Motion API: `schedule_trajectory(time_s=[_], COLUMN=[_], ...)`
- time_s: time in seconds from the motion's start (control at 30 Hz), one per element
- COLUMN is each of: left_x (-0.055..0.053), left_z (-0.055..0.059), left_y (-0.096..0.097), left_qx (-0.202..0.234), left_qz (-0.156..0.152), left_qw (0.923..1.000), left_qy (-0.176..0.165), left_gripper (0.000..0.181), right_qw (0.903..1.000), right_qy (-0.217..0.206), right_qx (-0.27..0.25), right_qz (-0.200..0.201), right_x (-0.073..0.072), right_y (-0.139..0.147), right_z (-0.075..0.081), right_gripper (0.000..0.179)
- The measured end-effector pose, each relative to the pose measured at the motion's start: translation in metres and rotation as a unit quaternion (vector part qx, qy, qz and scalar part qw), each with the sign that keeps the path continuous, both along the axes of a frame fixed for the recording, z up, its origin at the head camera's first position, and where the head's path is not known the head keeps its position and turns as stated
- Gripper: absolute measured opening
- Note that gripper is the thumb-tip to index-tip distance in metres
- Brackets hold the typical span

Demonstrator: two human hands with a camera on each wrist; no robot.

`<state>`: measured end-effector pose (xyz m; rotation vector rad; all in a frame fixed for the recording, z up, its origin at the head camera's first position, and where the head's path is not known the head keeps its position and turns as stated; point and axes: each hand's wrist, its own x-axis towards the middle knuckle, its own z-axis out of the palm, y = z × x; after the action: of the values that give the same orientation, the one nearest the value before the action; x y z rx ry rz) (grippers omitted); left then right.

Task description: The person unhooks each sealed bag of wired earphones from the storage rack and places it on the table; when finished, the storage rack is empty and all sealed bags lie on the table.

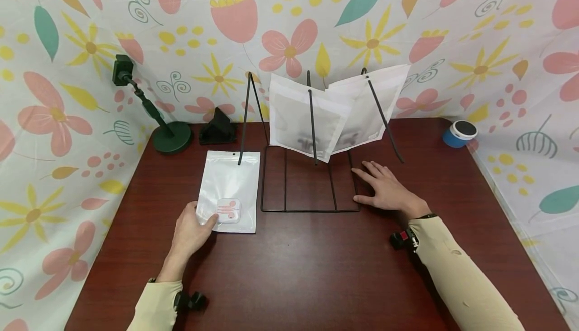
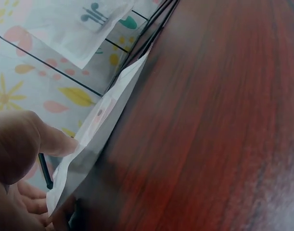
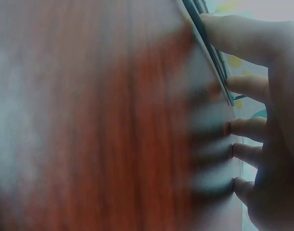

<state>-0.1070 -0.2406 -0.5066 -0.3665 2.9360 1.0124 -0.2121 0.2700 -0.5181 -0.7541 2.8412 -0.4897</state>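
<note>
My left hand [image 1: 191, 229] pinches the left edge of a white zip pouch [image 1: 230, 178], earphone case [image 1: 229, 211] showing at its lower half. Pouch sits just left of the wire rack [image 1: 310, 211]. My right hand [image 1: 389, 189], fingers outstretched, touches the rack's right edge. Moving room: worktop [image 1: 294, 276] from rack's front edge toward me.

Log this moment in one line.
left hand: pinches white pouch | right hand: touches black rack | other pouches: in rack
</note>
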Motion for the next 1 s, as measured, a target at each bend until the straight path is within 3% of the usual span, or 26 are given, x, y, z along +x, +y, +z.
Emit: schedule_trajectory(time_s=[0.27, 0.5, 0.6, 0.73, 0.87, 1.0], left_x=[0.001, 0.002, 0.002, -0.002, -0.010, -0.020], left_z=[0.001, 0.002, 0.003, 0.006, 0.010, 0.016], left_y=[-0.001, -0.002, -0.001, 0.000, 0.002, 0.005], left_qx=[-0.054, -0.065, -0.052, -0.023, 0.007, 0.048], left_qz=[-0.006, -0.009, -0.004, -0.007, -0.036, -0.084], left_qw=[0.9985, 0.9976, 0.9973, 0.9929, 0.9858, 0.9758], left_qy=[0.010, 0.024, 0.053, 0.116, 0.164, 0.196], left_gripper=[0.066, 0.068, 0.065, 0.044, 0.031, 0.033], right_qw=[1.0000, 1.0000, 1.0000, 1.0000, 1.0000, 1.0000], right_qy=[0.000, -0.003, -0.002, -0.004, -0.006, -0.006], right_qx=[-0.002, -0.005, -0.004, -0.001, 0.001, -0.002], right_qz=[0.000, 0.000, 0.000, 0.000, 0.001, 0.001], right_x=[0.000, 0.001, 0.001, 0.001, 0.001, 0.000], right_y=[0.000, 0.000, 0.000, 0.001, 0.001, 0.000], right_z=[0.001, 0.001, 0.001, 0.000, -0.001, 0.000], right_gripper=[0.081, 0.082, 0.082, 0.082, 0.082, 0.082])
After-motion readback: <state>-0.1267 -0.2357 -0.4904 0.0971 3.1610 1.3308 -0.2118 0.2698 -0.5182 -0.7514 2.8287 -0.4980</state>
